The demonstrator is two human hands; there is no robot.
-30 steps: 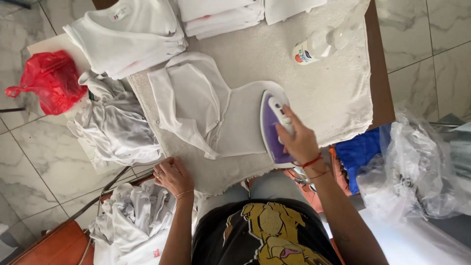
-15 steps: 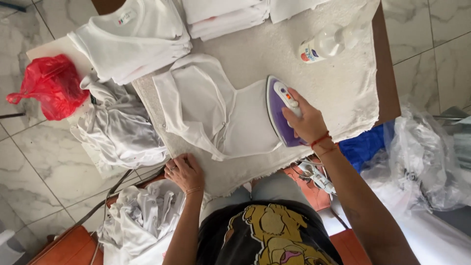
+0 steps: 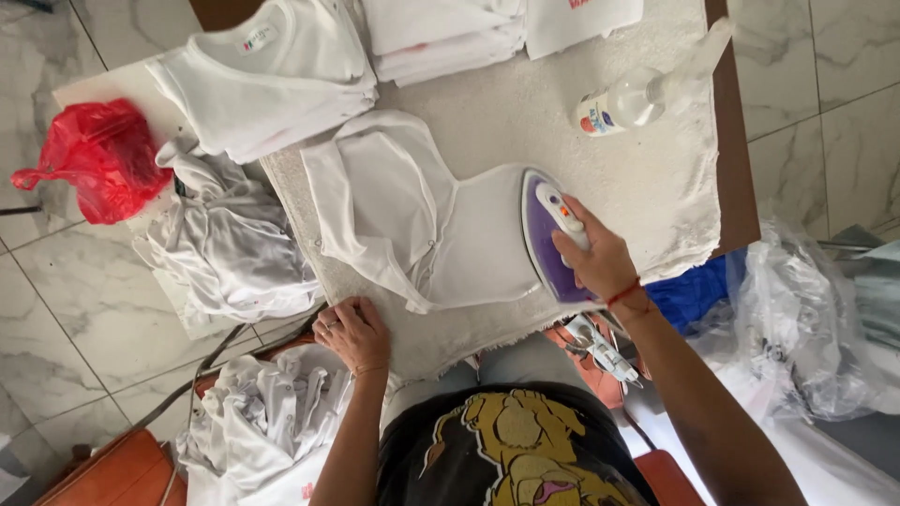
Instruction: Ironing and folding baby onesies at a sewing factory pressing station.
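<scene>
White marble tile floor [image 3: 84,309] left and upper right; brown table [image 3: 741,187] under pale cloth [image 3: 525,112] centre; orange seat [image 3: 103,473] lower left. Daylight.

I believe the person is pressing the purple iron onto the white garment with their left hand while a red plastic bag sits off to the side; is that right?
Not quite: the head view shows the right hand gripping the purple iron on the white garment. The left hand rests at the cloth's edge. The red plastic bag does sit aside.

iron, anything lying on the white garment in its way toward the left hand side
Nothing visible does. The iron, held by the right hand, rests on the white garment, whose surface ahead is bare; the left hand sits off it at the cloth's edge.
</scene>
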